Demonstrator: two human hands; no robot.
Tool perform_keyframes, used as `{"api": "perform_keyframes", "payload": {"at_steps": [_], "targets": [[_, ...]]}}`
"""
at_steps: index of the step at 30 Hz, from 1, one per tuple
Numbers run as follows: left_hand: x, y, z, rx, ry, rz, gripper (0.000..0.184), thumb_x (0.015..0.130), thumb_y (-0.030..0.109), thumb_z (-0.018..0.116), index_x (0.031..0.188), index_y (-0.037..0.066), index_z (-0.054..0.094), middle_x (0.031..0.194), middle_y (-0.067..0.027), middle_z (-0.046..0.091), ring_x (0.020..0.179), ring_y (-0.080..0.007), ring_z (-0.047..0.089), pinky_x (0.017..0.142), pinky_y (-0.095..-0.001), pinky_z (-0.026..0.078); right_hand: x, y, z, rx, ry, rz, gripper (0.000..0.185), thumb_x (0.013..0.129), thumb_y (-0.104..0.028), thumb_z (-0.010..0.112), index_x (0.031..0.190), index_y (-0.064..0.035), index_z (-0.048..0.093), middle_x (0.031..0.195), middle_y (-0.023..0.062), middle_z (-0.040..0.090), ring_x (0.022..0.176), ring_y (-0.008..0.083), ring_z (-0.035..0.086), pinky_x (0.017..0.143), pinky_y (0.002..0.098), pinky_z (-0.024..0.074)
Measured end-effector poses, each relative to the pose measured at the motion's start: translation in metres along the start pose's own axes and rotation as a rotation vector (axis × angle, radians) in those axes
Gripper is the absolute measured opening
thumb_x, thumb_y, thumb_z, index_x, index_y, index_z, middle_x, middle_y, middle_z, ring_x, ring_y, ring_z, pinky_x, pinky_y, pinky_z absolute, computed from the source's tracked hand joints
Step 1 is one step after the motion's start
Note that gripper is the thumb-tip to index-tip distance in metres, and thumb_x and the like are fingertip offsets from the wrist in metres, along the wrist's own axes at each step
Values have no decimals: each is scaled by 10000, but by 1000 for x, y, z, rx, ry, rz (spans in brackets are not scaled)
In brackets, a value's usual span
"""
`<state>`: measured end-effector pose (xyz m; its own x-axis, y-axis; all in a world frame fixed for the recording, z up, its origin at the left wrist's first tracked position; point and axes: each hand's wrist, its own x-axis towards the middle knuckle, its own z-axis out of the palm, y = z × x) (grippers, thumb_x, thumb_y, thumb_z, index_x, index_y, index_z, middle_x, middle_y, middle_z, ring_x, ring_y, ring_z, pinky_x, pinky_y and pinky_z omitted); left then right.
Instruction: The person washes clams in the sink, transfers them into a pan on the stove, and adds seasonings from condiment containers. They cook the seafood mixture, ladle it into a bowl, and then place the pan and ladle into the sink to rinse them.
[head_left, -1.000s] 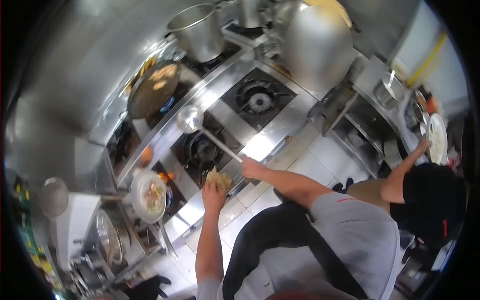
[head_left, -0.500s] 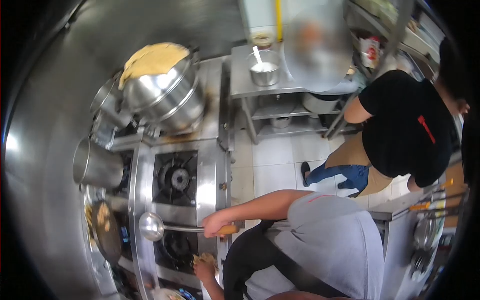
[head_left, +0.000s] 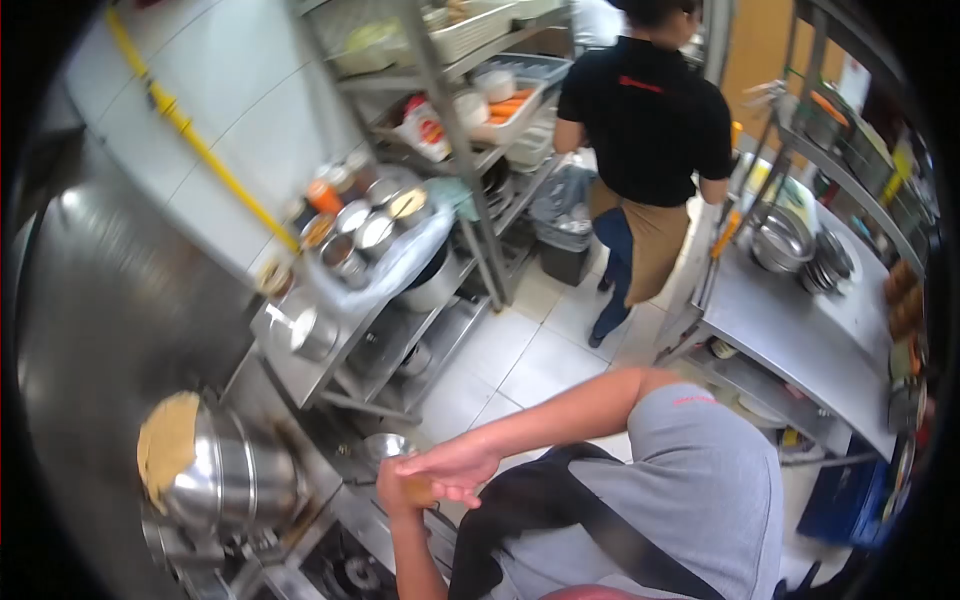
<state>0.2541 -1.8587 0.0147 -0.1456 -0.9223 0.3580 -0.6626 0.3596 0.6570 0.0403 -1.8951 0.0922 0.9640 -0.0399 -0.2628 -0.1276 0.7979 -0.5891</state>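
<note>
My left hand (head_left: 396,488) is closed round the wooden handle (head_left: 420,490) of the ladle, low in the middle of the view. The ladle's round metal bowl (head_left: 388,447) shows just above my hands. My right hand (head_left: 458,468) lies against the handle and the left hand, its fingers loose and apart. No cloth can be made out in either hand.
A steel pot with a tan cloth (head_left: 168,450) stands lower left, beside a burner (head_left: 350,578). Jars and tins (head_left: 375,232) crowd a steel side table. A co-worker (head_left: 645,130) stands by the shelves; a steel counter (head_left: 790,340) is at right.
The view has swung right, away from the stove, towards the shelves and counter. My hands have come together at the ladle's handle. The cloth is no longer visible. The co-worker now stands upright, facing away.
</note>
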Motion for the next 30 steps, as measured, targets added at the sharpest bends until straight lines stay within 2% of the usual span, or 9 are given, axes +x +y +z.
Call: {"api": "perform_keyframes", "payload": {"at_steps": [3, 4, 6, 8, 11, 16, 19, 24, 30], "targets": [[63, 2, 19, -53, 180, -135, 316, 924, 234, 660, 739, 30, 505, 667, -43, 516, 612, -179, 507, 585, -363, 432, -52, -3, 12, -606, 303, -524, 580, 1018, -549, 418, 1316, -63, 523, 1102, 89, 617, 936, 191, 619, 933, 385, 484], [79, 1, 19, -162, 203, -194, 331, 948, 224, 634, 729, 33, 474, 656, -25, 486, 617, -147, 478, 580, -346, 409, -67, 4, 2, -657, 168, -571, 523, 1051, -448, 417, 1362, -38, 507, 1304, 100, 573, 1227, 208, 516, 1092, 360, 357], [103, 3, 15, -257, 272, -286, 350, 972, 213, 607, 719, 37, 443, 645, -8, 456, 623, -114, 448, 574, -328, 386, -104, 22, -10, -915, 188, -421, 519, 1033, -434, 467, 1351, -27, 531, 1397, 136, 529, 1310, 225, 473, 1067, 367, 410], [124, 6, 1, -551, 329, -236, 312, 1001, 173, 558, 744, 92, 402, 632, 35, 400, 553, -72, 387, 509, -287, 323, -119, 51, -30, -712, 442, -362, 430, 1013, -353, 522, 1278, -24, 605, 1365, 152, 572, 1266, 239, 523, 1059, 364, 414], [146, 8, -27, -700, 445, -177, 302, 1014, 144, 536, 758, 110, 381, 628, 37, 387, 530, -61, 373, 493, -267, 315, -132, 55, -108, -1064, 838, -219, 226, 916, -182, 593, 1007, -2, 694, 1010, 155, 714, 1004, 300, 662, 936, 387, 487], [184, 3, -72, -976, 604, -210, 294, 1011, 106, 530, 762, 114, 374, 598, 19, 375, 519, -75, 325, 501, -268, 326, -108, -133, -173, -1720, 1363, -722, 103, 838, -110, 600, 802, -13, 601, 772, 197, 620, 763, 414, 599, 709, 508, 480], [217, -6, -92, -1117, 602, -229, 293, 1007, 101, 528, 759, 116, 374, 593, 24, 350, 520, -74, 315, 502, -263, 313, -89, -256, -229, -2047, 1711, -515, 90, 844, -117, 550, 806, -51, 598, 753, 163, 639, 775, 366, 615, 751, 471, 462], [264, -26, -123, -1112, 640, -308, 306, 1005, 101, 498, 721, 122, 384, 598, 23, 346, 520, -82, 322, 521, -269, 316, -65, -357, -341, -2327, 1798, -183, 148, 830, -116, 569, 935, -76, 665, 870, 141, 703, 885, 320, 667, 845, 423, 484], [312, -60, -154, -1293, 618, -211, 332, 1034, 196, 468, 724, 131, 367, 605, 21, 308, 551, -96, 300, 546, -273, 293, -47, -376, -364, -1959, 1545, 247, 149, 797, -95, 597, 918, -63, 679, 897, 160, 716, 855, 319, 709, 731, 457, 546]]}}
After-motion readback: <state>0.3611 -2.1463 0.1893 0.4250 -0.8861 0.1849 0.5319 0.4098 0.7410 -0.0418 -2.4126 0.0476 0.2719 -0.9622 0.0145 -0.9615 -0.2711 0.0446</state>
